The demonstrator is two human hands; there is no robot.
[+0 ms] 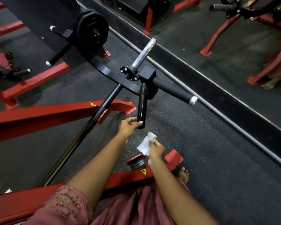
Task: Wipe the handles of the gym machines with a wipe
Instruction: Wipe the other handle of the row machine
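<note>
left hand (129,125) grips handle (141,109) lower end | right hand (156,149) pinches wipe (146,143) just below | handle runs up-away

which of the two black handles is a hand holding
The slim glossy handle hanging down from the bracket: the left hand grips its lower end. The thicker matte handle with the pale end cap sticks out sideways, untouched.

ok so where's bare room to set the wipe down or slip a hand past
Bare floor lies right of the hanging handle, between the red foot and the mirror base. Left of the handle is crowded: left hand, slanted black bar, red beam.
</note>
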